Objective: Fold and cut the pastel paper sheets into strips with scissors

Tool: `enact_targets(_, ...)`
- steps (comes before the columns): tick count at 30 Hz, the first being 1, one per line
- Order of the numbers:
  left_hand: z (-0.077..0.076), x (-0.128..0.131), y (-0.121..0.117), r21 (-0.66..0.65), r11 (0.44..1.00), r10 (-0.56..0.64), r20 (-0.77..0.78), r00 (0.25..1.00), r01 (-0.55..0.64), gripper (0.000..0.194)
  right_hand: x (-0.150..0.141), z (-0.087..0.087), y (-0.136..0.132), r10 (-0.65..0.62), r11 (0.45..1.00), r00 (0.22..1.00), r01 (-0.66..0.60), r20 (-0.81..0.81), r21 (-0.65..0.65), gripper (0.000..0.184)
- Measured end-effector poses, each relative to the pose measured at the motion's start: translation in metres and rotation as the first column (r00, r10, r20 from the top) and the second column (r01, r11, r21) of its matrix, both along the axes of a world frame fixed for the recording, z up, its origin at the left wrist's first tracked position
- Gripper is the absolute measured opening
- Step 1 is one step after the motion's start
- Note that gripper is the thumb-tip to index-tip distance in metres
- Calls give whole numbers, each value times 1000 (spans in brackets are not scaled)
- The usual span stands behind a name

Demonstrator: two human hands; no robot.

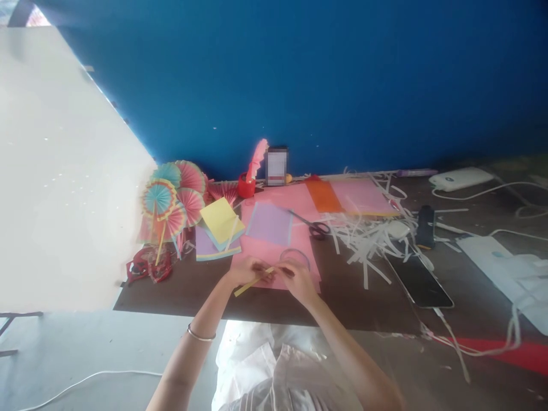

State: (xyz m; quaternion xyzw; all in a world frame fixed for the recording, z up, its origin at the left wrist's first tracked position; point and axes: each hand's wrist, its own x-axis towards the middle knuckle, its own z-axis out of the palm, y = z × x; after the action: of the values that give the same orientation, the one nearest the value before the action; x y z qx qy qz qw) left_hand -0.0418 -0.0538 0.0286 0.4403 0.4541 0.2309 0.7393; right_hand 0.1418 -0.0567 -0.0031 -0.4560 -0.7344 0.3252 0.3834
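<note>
Over the near edge of a pink paper sheet [280,197], both hands meet at a narrow yellow paper strip [248,287]. My left hand [248,272] is closed around the strip, whose free end slants down to the left. Fingertips of my right hand [297,278] pinch together at the strip's upper end, partly hiding it. Behind the right hand lies a thin greyish loop [302,255] that I cannot identify. Farther back are a lilac paper sheet [269,222] and dark-handled scissors [319,229]. Yellow paper [222,222] sits on blue and lilac sheets to the left.
Folded paper fans [160,200] stand at the left beside red packets [148,265]. A red tape roll [246,186] holds up a pink pleated piece. White paper strips [363,242] are heaped at right, near a phone [423,282] with a cable. A blue wall [299,85] rises behind.
</note>
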Motion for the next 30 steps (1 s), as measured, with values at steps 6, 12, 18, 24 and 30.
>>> enact_targets(6, 2, -2, 0, -23, 1000, -3, -30, 1000, 3, 28, 1, 1, 0, 3, 1000, 999, -2, -36, 26, 16)
enact_targets(12, 5, -4, -4, 16, 1000, -11, -67, 998, 12, 27, 0, -1, 0, 3, 1000, 1000, -3, -22, -9, 15)
enact_targets(18, 8, -4, -6, 36, 999, -12, -84, 996, 16, 27, -2, -4, 0, -7, 1000, 1000, 7, 5, -14, 15)
enact_targets(24, 11, -2, -6, 49, 998, -20, -99, 995, 25, 25, -3, -5, 0, -25, 1000, 998, 25, 52, 13, 16)
enact_targets(30, 13, -2, -7, 32, 999, -28, -91, 995, 31, 27, -4, -5, -1, -26, 999, 996, 24, 89, 28, 20)
